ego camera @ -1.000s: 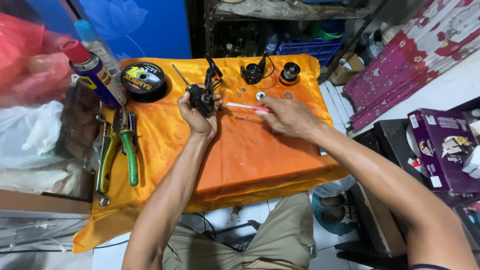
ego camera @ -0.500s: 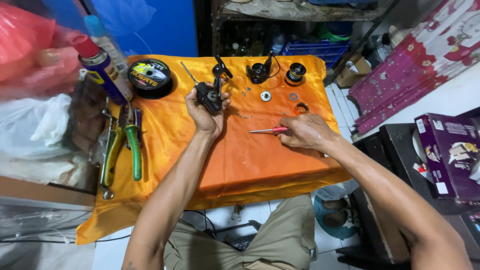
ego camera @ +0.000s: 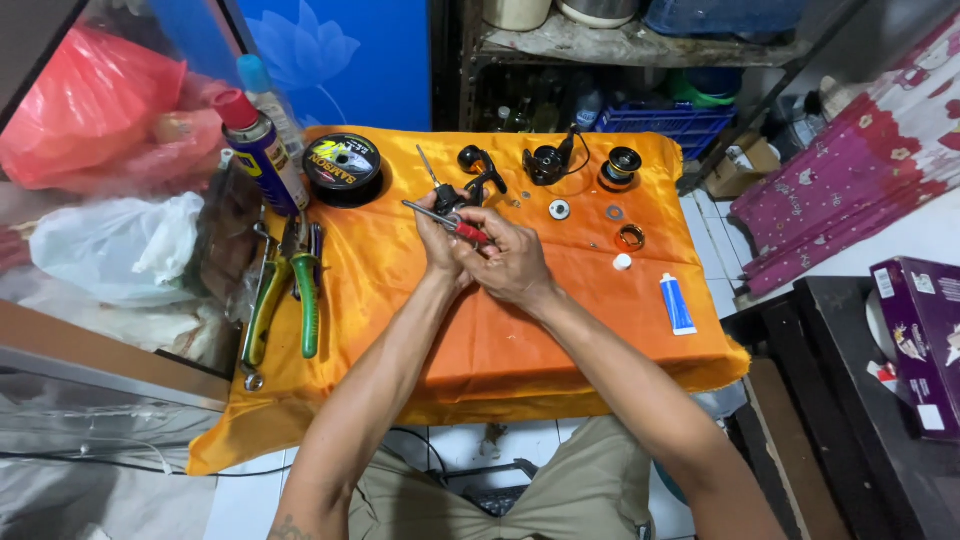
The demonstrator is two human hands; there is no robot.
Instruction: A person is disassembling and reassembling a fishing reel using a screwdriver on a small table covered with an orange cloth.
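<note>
Both hands (ego camera: pixel 480 255) around half-hidden black reel body (ego camera: pixel 462 192), red-handled screwdriver (ego camera: pixel 447 220)

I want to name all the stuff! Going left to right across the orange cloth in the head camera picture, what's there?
Green-handled pliers → round black line spool → left hand and right hand with a red-handled screwdriver → small white cap → blue-and-white tube.
</note>
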